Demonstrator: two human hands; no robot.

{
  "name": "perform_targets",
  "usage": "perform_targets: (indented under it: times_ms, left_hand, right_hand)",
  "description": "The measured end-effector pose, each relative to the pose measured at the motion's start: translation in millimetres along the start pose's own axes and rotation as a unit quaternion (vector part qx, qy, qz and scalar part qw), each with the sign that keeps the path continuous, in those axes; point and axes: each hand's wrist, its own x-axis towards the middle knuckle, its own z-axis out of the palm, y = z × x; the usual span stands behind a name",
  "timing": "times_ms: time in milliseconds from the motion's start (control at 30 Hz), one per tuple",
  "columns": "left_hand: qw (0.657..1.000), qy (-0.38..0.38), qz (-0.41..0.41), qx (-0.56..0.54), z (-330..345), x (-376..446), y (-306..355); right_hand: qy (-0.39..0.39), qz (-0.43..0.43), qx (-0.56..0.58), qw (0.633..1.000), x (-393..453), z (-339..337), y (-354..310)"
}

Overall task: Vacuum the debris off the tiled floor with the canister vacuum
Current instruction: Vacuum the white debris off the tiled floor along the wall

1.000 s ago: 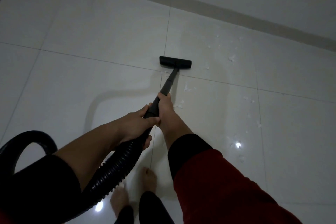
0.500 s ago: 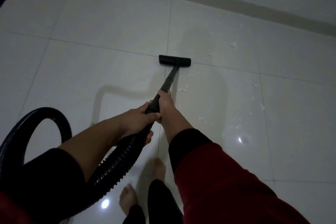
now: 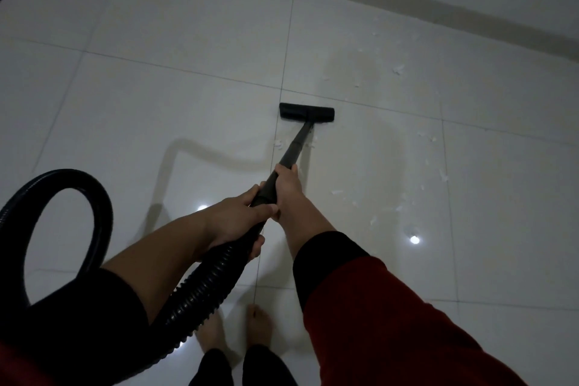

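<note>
Two hands hold the black vacuum wand [image 3: 293, 153] above the tiled floor [image 3: 156, 103]. To the left of the wand, the ribbed black hose [image 3: 206, 285] makes a loop and comes up to its lower end. The left hand [image 3: 238, 219] is curled around the place where hose and wand meet, with the thumb on top. The right hand [image 3: 288, 191] grips the wand just above it, fingers wrapped around the tube. At the far end of the wand, the flat floor nozzle [image 3: 307, 112] lies on the floor, close to a tile joint. White debris [image 3: 398, 69] is scattered to the right of the wand, and some small bits lie just beside it. Two bare feet [image 3: 258, 326] stand below the hands.
</note>
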Motion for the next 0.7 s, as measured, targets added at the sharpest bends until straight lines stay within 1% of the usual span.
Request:
perform_targets:
  times_ms: [300,533,700]
  left_hand:
    - [1.0,0.016,-0.014,-0.009,8,-21,-16]
    - [1.0,0.008,-0.02,0.0,7,-19,-36]
    - [1.0,0.003,-0.023,0.003,-6,-34,-56]
  right_hand:
    - [0.001,0.009,-0.009,1.0,-18,-9,14]
    - [0.009,0.013,-0.005,1.0,-15,-13,38]
    - [0.005,0.022,0.0,1.0,-30,-6,60]
